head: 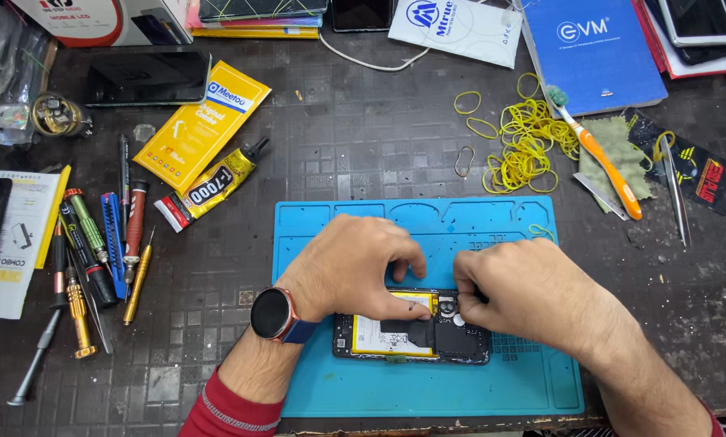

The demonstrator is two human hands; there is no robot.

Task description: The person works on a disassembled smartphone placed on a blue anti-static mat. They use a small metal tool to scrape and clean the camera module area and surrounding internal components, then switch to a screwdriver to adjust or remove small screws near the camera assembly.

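Right there in the middle lies the opened black smartphone with its back cover off (415,333), white-and-yellow battery showing, resting flat on the blue rectangular silicone work mat (427,388) near the mat's centre, its long side parallel to the mat's front edge. The left hand (355,267), with a round black smartwatch on a blue strap (272,314) at the wrist, presses down on the phone's top edge, thumb flat on the battery and fingers (407,263) curled together over the far rim. The right hand (525,287) bends over the phone's upper right corner, fingertips pinched tight together at the camera end; what they grip is hidden. The mat's front strip and right side are bare, giving room there.

Out on the dark gridded counter (363,146), a row of coloured screwdrivers (95,251) lies well left of the mat. A yellow-and-black glue tube (209,188) sits near the mat's upper left corner. A heap of yellow rubber bands (525,142) lies just beyond the mat's far edge, an orange-handled toothbrush (602,158) beside it.
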